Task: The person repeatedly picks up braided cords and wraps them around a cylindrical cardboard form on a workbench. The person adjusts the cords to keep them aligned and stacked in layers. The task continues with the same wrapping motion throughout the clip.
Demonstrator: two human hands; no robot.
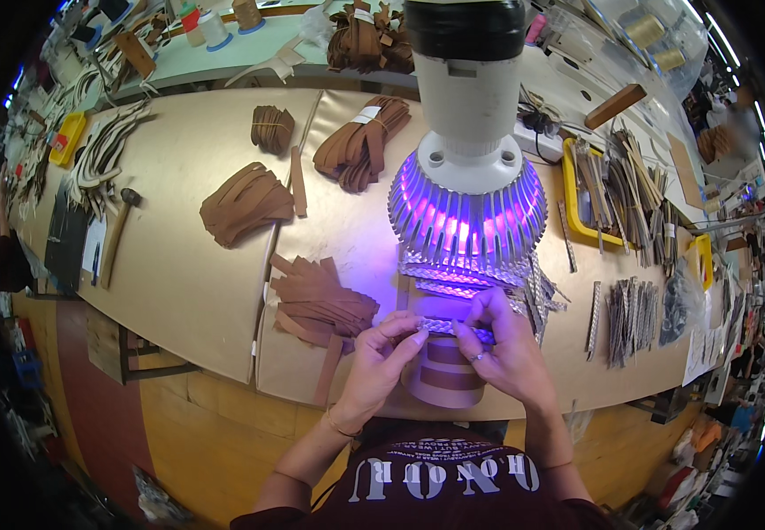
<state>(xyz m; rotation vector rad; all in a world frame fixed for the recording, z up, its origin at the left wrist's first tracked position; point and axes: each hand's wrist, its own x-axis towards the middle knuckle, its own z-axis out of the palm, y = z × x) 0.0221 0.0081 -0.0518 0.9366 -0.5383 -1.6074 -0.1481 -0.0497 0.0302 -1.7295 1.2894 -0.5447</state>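
Between my two hands stretches a short braided strap, lit violet by the lamp above it. My left hand pinches its left end between thumb and fingers. Farther right, my right hand, with a ring on one finger, grips the strap near its other end. Below the strap is a rounded, pale form with brown strips lying across it. Just beyond my hands, more braided straps lie beneath the lamp's head. Beside my left hand a fanned pile of brown leather strips rests on the table.
A large finned lamp hangs close above my hands and hides part of the table. Brown strip bundles and a hammer lie leftward. To the right are braided straps and a yellow tray of strips.
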